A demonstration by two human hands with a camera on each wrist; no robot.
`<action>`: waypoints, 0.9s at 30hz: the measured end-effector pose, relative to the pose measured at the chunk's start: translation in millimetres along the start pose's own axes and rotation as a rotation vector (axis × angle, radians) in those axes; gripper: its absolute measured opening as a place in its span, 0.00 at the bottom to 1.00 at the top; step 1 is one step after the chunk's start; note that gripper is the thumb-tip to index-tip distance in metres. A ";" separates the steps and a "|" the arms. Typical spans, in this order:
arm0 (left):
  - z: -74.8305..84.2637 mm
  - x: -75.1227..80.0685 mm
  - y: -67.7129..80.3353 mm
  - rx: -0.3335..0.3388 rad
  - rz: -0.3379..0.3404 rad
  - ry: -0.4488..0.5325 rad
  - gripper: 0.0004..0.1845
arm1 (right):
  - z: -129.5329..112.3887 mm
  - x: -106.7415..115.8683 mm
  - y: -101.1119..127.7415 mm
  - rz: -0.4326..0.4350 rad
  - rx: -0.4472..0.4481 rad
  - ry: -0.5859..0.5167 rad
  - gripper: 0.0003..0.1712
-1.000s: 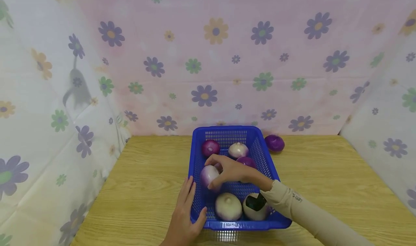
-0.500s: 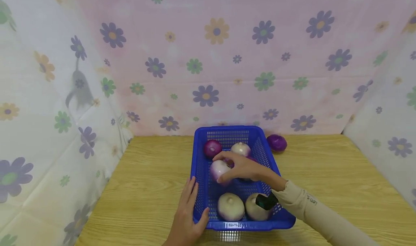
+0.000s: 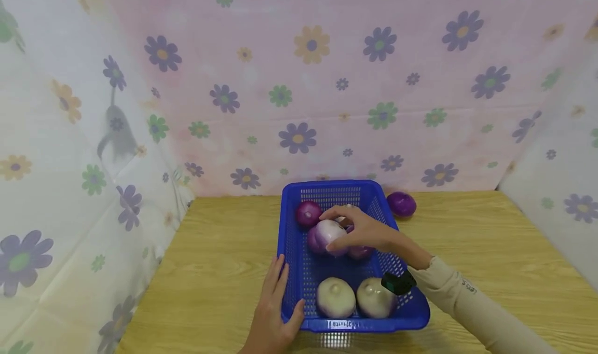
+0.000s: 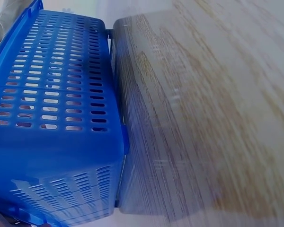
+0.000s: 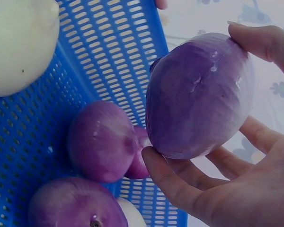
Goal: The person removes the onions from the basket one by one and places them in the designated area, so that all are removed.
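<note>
**Purple onion held above blue basket**

Item: pale purple onion, being gripped by the right hand over the middle of the blue perforated basket, clear of the basket floor. The thumb is pressing its near underside and the fingers are curling over its far top, so the onion is sitting between them against the palm.

Right arm: reaching in from the near right, beige sleeve crossing the basket's right rim, palm turning leftward.

Left hand: lying flat along the basket's near left wall, fingers straight, thumb hooking the front corner.

Basket contents: two white onions at the near end, a dark purple onion at the far end.

On the desk: another purple onion lying just beyond the far right corner.

The right wrist view is showing the onion's glossy skin and more purple onions beneath it; the left wrist view is showing only the basket's outer wall and wood grain.
</note>
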State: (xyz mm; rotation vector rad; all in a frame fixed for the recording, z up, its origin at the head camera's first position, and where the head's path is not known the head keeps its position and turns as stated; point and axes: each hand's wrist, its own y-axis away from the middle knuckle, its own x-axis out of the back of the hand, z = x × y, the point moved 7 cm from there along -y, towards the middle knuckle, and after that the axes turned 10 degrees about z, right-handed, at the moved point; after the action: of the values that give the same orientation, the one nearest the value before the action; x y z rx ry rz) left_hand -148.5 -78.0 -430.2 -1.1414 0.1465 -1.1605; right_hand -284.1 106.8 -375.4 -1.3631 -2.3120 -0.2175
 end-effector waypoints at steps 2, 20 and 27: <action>0.4 -0.5 0.6 -0.001 0.000 0.000 0.37 | -0.1 1.6 -0.3 -0.009 0.012 -0.035 0.31; -1.2 0.2 -3.0 0.055 -0.028 0.005 0.38 | 2.2 38.2 2.3 0.055 0.040 -0.065 0.31; -1.5 -0.8 -2.0 0.054 -0.029 0.001 0.38 | 9.6 54.6 8.4 0.088 0.018 -0.049 0.32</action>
State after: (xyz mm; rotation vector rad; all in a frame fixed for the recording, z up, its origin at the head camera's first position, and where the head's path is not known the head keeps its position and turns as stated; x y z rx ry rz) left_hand -151.1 -78.2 -429.8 -1.0979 0.0994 -1.1837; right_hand -302.3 157.5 -360.1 -1.4726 -2.2821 -0.1373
